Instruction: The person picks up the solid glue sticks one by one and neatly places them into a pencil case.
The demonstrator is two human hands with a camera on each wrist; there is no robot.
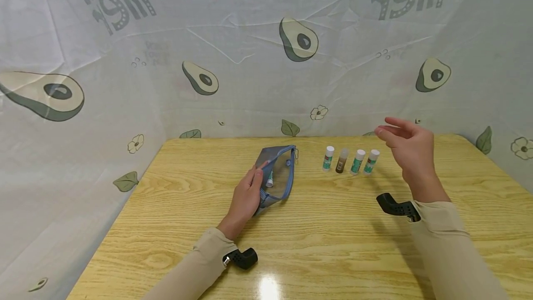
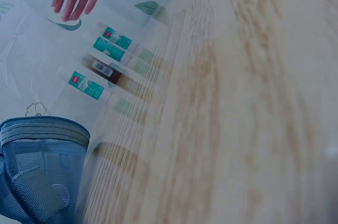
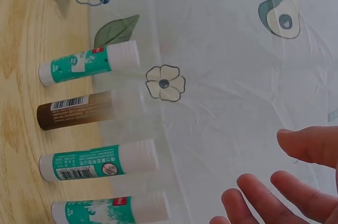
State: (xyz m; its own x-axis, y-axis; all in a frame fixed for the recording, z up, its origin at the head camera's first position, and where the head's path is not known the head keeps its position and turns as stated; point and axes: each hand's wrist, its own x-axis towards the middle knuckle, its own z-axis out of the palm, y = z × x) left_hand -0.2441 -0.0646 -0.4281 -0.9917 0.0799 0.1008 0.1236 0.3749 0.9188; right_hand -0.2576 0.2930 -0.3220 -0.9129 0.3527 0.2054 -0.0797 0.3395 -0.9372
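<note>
My left hand (image 1: 245, 198) grips the near left side of a blue mesh zip pouch (image 1: 290, 177), thumb at its rim. The pouch's mouth gapes, and a small glue stick (image 1: 270, 180) shows inside. Close up in the left wrist view is the pouch's blue mesh (image 2: 47, 155); the left hand is out of that view. Above and right of a row of upright glue sticks, my right hand (image 1: 413, 152) hovers empty, fingers apart from the thumb. Three sticks, such as this glue stick (image 3: 79, 65), have green labels; one is a brown stick (image 3: 76, 110) with a clear cap.
The sticks stand toward the back of the wood-grain table (image 1: 200, 184), right of the pouch. Behind and beside the table hangs a pale cloth (image 1: 245, 8) printed with avocados, leaves and flowers. A black wrist mount (image 1: 397, 207) sits on the right sleeve.
</note>
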